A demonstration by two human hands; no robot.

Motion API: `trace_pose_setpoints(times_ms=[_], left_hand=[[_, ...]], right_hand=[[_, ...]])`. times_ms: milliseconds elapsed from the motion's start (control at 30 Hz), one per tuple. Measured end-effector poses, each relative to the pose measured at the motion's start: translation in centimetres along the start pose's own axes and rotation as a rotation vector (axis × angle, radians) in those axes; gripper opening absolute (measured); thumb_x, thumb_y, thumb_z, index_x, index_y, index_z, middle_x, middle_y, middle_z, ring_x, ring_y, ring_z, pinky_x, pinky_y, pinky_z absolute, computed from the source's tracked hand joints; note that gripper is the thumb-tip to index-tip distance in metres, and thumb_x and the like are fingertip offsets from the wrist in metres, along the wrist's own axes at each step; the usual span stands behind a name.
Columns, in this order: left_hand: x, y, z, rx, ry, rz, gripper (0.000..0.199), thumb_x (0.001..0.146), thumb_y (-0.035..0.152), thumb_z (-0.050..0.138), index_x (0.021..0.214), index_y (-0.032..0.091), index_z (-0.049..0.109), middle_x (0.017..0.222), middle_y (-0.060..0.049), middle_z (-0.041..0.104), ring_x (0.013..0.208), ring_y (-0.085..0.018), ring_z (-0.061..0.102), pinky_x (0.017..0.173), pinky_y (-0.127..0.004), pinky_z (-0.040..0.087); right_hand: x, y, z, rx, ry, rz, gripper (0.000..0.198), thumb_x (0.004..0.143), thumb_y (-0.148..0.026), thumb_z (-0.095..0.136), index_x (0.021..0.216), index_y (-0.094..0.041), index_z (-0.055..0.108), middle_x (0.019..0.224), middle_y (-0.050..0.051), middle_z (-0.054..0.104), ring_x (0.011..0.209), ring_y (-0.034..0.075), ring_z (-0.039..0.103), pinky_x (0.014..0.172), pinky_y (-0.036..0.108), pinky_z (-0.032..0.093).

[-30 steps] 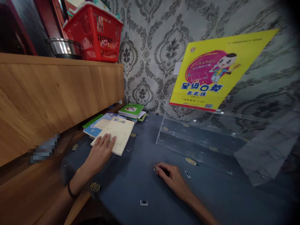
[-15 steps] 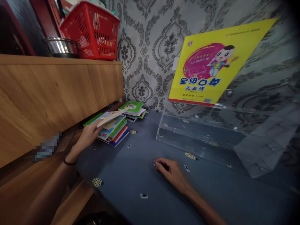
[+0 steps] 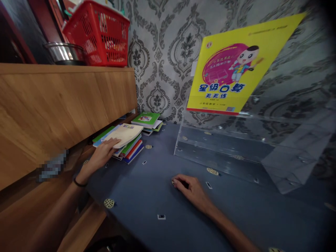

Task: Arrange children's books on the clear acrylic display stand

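A cream-covered book [image 3: 128,132] lies nearly flat on top of a pile of books [image 3: 133,148] at the left of the table. My left hand [image 3: 105,151] grips its near edge, fingers over the cover; the thumb is hidden. Further right, my right hand [image 3: 191,190] rests on the table with its fingers curled and thumb against the index finger. Nothing shows in it beyond a small pale patch at the fingertips, which looks like the cloth's print. Behind the pile is a second stack of books, topped by a green book [image 3: 147,119].
A clear acrylic stand [image 3: 223,148] holds a yellow workbook [image 3: 223,66] at the back right. A wooden cabinet [image 3: 68,108] borders the left, bearing a red basket [image 3: 105,38] and a metal pot [image 3: 64,53]. Dark patterned cloth covers the table [image 3: 147,196].
The cream book has come down from a tilted position onto the pile, its cover now facing up, with my left hand still on it. My right hand stays in place.
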State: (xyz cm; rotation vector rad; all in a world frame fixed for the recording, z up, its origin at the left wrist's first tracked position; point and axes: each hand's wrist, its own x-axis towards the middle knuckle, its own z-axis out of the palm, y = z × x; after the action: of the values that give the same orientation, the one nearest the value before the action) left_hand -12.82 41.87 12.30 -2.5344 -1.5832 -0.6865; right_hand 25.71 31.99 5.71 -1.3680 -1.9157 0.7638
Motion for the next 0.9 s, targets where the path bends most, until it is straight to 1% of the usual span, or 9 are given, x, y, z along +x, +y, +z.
trace_pose_setpoints(times_ms=[100,267,433,533,633,700,800,867,900], left_hand=[[-0.8,1.1,0.7,0.113,0.007,0.020,0.047,0.099,0.032,0.039,0.140,0.018,0.057,0.145,-0.012,0.061,0.138,-0.029,0.054,0.115,-0.052,0.043],[-2.5,4.2,1.2,0.286,-0.005,0.050,0.048,0.098,0.021,0.040,0.143,0.017,0.056,0.147,-0.014,0.059,0.138,-0.033,0.053,0.114,-0.055,0.043],[-4.3,6.9,1.8,0.324,0.048,0.138,0.050,0.096,0.014,0.042,0.143,0.019,0.055,0.148,-0.014,0.058,0.139,-0.031,0.053,0.113,-0.054,0.044],[-5.0,8.4,2.3,0.350,0.080,0.180,0.050,0.094,0.010,0.044,0.141,0.018,0.058,0.146,-0.015,0.060,0.137,-0.033,0.054,0.112,-0.055,0.044],[-5.9,10.2,3.2,0.378,0.092,0.203,0.052,0.092,0.006,0.044,0.141,0.017,0.058,0.144,-0.014,0.062,0.138,-0.034,0.053,0.114,-0.055,0.042],[-6.7,11.5,4.1,0.368,0.068,0.229,0.053,0.092,0.005,0.044,0.142,0.018,0.057,0.143,-0.013,0.062,0.139,-0.033,0.052,0.115,-0.054,0.041],[-8.2,13.3,5.8,0.315,-0.029,0.281,0.051,0.093,0.007,0.046,0.142,0.019,0.055,0.140,-0.011,0.065,0.132,-0.028,0.059,0.111,-0.046,0.047],[-9.1,14.1,6.8,0.302,-0.069,0.311,0.050,0.093,0.009,0.048,0.143,0.017,0.053,0.139,-0.011,0.066,0.130,-0.028,0.061,0.107,-0.042,0.051],[-9.5,14.3,7.2,0.302,-0.069,0.324,0.050,0.094,0.010,0.048,0.144,0.016,0.052,0.140,-0.012,0.065,0.131,-0.029,0.061,0.106,-0.042,0.052]], right_hand=[[0.0,0.1,0.1,-0.006,0.004,-0.009,0.038,0.092,-0.045,0.045,0.072,-0.020,0.065,0.064,0.001,0.063,0.060,0.017,0.055,0.059,0.029,0.038],[-0.1,0.3,0.1,-0.001,0.007,-0.023,0.037,0.092,-0.045,0.045,0.074,-0.020,0.066,0.066,0.001,0.064,0.062,0.018,0.057,0.060,0.029,0.040],[-0.2,0.1,0.0,-0.005,0.013,-0.034,0.038,0.093,-0.045,0.045,0.075,-0.020,0.067,0.066,0.002,0.066,0.062,0.018,0.059,0.059,0.029,0.041],[-0.3,-0.1,0.1,0.006,0.016,-0.032,0.036,0.092,-0.046,0.046,0.082,-0.020,0.071,0.072,0.003,0.070,0.065,0.020,0.062,0.060,0.030,0.044],[-0.5,-0.2,0.2,0.033,0.015,-0.017,0.037,0.092,-0.046,0.048,0.092,-0.020,0.073,0.080,0.005,0.075,0.071,0.022,0.066,0.066,0.033,0.049],[-0.6,-0.3,0.1,0.065,0.010,-0.008,0.038,0.092,-0.046,0.048,0.102,-0.019,0.073,0.089,0.007,0.077,0.077,0.023,0.069,0.069,0.034,0.051],[-0.7,-0.4,0.1,0.104,0.019,-0.012,0.042,0.091,-0.044,0.050,0.118,-0.019,0.068,0.101,0.010,0.078,0.078,0.023,0.070,0.070,0.035,0.053],[-0.7,-0.4,0.1,0.108,0.024,-0.021,0.043,0.090,-0.043,0.050,0.122,-0.019,0.067,0.104,0.010,0.078,0.074,0.022,0.069,0.068,0.034,0.053],[-0.7,-0.4,0.1,0.105,0.022,-0.024,0.042,0.090,-0.042,0.050,0.121,-0.019,0.067,0.104,0.010,0.078,0.072,0.021,0.068,0.066,0.034,0.052]])
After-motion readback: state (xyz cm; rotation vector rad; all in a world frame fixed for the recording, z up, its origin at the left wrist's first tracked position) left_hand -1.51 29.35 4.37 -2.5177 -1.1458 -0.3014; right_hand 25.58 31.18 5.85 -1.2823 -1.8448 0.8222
